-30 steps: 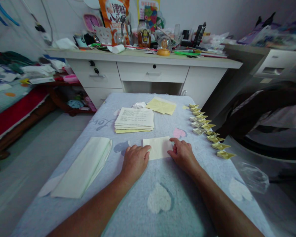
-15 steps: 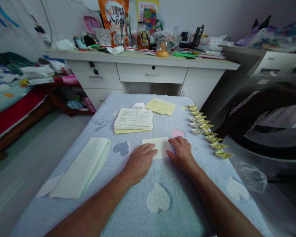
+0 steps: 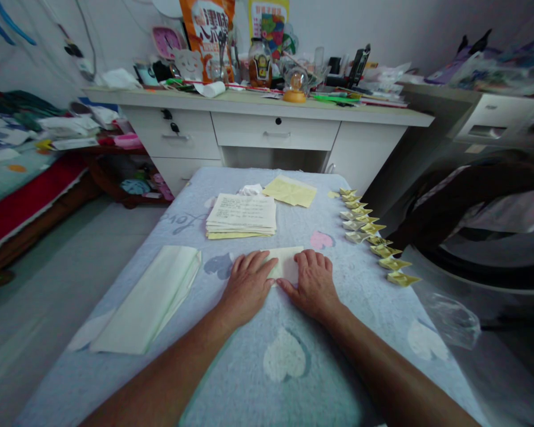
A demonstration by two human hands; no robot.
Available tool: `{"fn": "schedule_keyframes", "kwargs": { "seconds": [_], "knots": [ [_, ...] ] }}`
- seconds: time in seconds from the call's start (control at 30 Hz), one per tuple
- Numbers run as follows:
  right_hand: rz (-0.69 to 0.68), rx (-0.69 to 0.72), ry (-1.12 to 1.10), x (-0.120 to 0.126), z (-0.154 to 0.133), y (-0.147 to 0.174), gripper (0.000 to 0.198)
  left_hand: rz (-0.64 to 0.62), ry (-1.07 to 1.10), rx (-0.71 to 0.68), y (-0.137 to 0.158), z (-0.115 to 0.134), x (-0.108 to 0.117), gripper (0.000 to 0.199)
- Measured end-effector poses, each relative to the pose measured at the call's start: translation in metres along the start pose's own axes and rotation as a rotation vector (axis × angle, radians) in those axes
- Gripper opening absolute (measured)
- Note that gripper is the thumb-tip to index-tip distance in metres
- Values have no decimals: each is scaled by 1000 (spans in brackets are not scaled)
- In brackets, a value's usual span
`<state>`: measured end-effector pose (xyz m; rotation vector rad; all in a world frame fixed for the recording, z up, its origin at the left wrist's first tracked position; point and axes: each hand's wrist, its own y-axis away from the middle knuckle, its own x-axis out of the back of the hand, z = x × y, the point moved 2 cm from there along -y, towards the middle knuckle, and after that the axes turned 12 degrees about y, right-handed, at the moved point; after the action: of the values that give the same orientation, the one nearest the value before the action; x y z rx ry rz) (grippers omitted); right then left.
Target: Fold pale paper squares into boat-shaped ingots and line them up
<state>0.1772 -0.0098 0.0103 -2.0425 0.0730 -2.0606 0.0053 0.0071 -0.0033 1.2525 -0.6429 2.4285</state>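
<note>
A small folded sheet of pale yellow paper (image 3: 285,261) lies flat on the cloth-covered table in front of me. My left hand (image 3: 249,279) rests over its left part, fingers stretched out, covering that edge. Over the right part lies my right hand (image 3: 312,279), its fingers spread and its thumb pointing in at the near edge. Both thumbs almost meet along that near edge. Neither hand visibly pinches the paper. Behind it is a stack of written sheets (image 3: 241,213), and along the right side runs a row of folded paper boats (image 3: 367,228).
A long folded white paper or cloth (image 3: 149,302) lies at the left. Beyond the stack are a yellow sheet (image 3: 291,191) and a crumpled white tissue (image 3: 251,190). A cluttered desk (image 3: 249,105) borders the far side; a washing machine (image 3: 485,127) stands right.
My left hand has shifted slightly and spread over the paper's left edge. My right hand has moved left, further onto the paper, with its thumb now at the near edge.
</note>
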Motion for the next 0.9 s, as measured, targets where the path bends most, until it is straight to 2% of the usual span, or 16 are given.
{"fn": "schedule_keyframes", "kwargs": {
  "seconds": [0.17, 0.33, 0.47, 0.63, 0.77, 0.83, 0.9],
  "knots": [
    [-35, -26, -10, -3, 7, -1, 65, 19, -79, 89, 4, -2, 3, 52],
    [-123, -60, -32, -6, 38, -4, 95, 11, -93, 164, 4, -5, 6, 56],
    [-250, -104, -66, -5, 63, -4, 103, 15, -85, 181, 4, -8, 9, 59],
    [-271, -63, -157, -2, 76, -4, 94, -25, -19, 168, 4, -13, 11, 59],
    [-164, 62, -361, -2, 66, -8, 78, -38, 79, 90, 2, -15, 12, 58],
    [-104, 74, -421, -4, 57, -12, 74, -17, 144, 61, 1, -15, 12, 64],
    [-62, 40, -444, -7, 47, -16, 78, 12, 229, 39, -1, -14, 12, 74]
  ]
}}
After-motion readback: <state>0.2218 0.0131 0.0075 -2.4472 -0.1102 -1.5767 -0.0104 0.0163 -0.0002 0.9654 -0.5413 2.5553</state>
